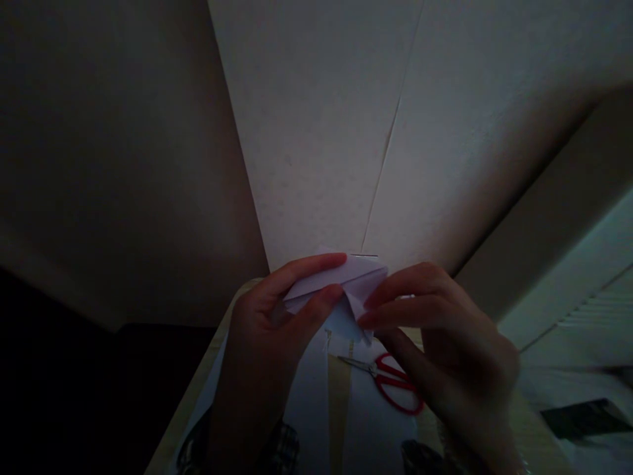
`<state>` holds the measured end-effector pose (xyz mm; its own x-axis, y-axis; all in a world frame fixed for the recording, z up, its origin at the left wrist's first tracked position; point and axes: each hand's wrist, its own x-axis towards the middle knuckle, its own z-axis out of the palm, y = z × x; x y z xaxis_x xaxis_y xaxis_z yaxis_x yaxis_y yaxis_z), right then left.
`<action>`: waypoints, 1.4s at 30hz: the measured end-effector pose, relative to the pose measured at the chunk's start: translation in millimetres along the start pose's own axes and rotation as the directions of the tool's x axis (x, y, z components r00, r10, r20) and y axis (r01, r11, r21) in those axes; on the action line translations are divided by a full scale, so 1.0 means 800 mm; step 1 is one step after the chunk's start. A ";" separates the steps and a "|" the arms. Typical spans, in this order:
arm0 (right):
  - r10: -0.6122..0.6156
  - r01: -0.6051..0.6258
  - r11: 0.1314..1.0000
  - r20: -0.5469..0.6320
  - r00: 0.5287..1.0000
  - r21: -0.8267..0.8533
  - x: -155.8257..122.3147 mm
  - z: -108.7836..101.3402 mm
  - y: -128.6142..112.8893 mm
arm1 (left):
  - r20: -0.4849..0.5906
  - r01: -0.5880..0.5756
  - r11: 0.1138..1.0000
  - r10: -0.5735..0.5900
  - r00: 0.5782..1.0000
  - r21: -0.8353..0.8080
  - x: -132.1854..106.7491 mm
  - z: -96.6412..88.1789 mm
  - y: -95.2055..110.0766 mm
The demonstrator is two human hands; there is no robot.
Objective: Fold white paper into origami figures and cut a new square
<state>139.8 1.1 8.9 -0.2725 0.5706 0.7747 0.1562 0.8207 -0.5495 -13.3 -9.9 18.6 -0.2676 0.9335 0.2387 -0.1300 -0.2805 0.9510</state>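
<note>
A folded sheet of white paper is held up between both hands, above the table. My left hand is closed on its left part, thumb on the near face and a finger along the top edge. With its fingertips my right hand grips a pointed flap at the lower right of the paper. A crease runs across the face. Below the hands lies a pair of scissors with red handles, its shut blades pointing left. The scissors rest on white sheets, and the right hand partly covers the handles.
A light wooden table carries the sheets, with a bare strip of wood showing between them. Pale walls rise right behind the table. At the lower right, past the table edge, lies a dark flat item. The lower left is very dark.
</note>
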 end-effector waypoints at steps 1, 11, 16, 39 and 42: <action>-0.013 0.013 1.000 0.002 1.000 -0.005 0.000 0.000 0.000 | -0.007 0.004 1.000 -0.004 1.000 -0.003 0.000 0.000 0.001; -0.060 0.061 0.997 0.022 0.998 -0.057 -0.001 0.003 0.002 | -0.008 0.004 1.000 -0.004 1.000 0.026 0.001 0.000 0.000; 0.005 -0.001 0.998 0.067 0.998 -0.065 0.000 0.003 0.003 | -0.040 -0.063 0.997 0.065 0.997 0.055 0.003 0.000 -0.002; 0.500 -0.473 0.848 -0.064 0.864 0.239 0.005 0.024 0.005 | -0.151 -0.055 0.997 0.062 0.987 0.055 0.001 0.007 -0.006; 0.498 -0.480 0.852 -0.037 0.866 0.209 0.006 0.021 0.005 | -0.134 -0.030 1.000 0.030 0.991 0.000 0.001 0.009 -0.008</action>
<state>123.4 6.8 4.9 -0.1232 0.9040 0.4093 0.0652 0.4189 -0.9057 -5.9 -5.3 13.9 -0.3971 0.8862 0.2387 -0.1220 -0.3088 0.9433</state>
